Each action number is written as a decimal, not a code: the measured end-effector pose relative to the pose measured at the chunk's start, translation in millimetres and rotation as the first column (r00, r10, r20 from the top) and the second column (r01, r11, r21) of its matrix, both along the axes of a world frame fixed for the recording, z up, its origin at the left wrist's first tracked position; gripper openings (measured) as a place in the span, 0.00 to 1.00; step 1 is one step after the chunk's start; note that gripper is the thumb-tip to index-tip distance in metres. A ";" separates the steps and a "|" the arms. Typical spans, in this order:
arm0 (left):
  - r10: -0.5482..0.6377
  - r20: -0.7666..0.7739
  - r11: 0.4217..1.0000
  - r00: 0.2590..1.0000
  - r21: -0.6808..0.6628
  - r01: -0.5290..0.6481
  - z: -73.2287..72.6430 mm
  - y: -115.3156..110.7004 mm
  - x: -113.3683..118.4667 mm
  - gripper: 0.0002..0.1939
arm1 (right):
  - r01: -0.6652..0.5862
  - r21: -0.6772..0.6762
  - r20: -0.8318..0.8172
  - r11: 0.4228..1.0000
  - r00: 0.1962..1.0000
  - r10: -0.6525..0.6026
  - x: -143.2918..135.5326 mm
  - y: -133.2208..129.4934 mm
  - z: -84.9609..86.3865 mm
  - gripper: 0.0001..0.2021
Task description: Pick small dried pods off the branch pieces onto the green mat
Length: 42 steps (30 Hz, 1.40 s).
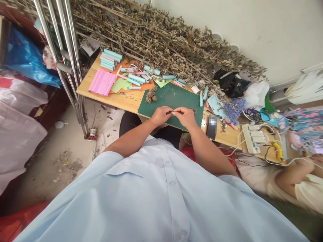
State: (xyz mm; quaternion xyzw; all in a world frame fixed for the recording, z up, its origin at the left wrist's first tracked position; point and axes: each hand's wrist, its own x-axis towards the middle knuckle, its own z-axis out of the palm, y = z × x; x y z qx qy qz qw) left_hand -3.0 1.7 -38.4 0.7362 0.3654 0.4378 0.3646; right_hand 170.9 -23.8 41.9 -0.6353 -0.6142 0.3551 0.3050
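Dark piece (172,112) between both hands (160,115) (185,117) (markings on cup (93,132) illegible)

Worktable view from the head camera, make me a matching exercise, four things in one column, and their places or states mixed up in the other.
Things
1. Brown clumps
2. Pink sheet
3. White power strip
4. Left hand and right hand

Places or states
A. On the table, right of the black phone
B. Close together, pinching a small dark piece
C. On the left part of the green mat
D. Near the table's left end

Right pairs: 1-C, 2-D, 3-A, 4-B.
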 end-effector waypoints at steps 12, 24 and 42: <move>0.001 0.014 1.000 1.000 -0.010 -0.001 2.5 -1.1 -0.5 0.06 | -0.022 0.154 -0.028 0.988 0.999 0.027 3.2 -5.7 -2.6 0.14; 0.013 0.019 1.000 1.000 -0.022 -0.013 2.4 -2.4 0.4 0.09 | -0.419 0.361 0.456 0.833 0.859 0.234 16.0 -20.9 -7.7 0.14; -0.008 0.043 1.000 0.999 0.026 0.007 -2.8 -0.3 -0.6 0.09 | -0.450 0.080 0.624 0.890 0.718 0.307 -6.6 -1.9 34.1 0.09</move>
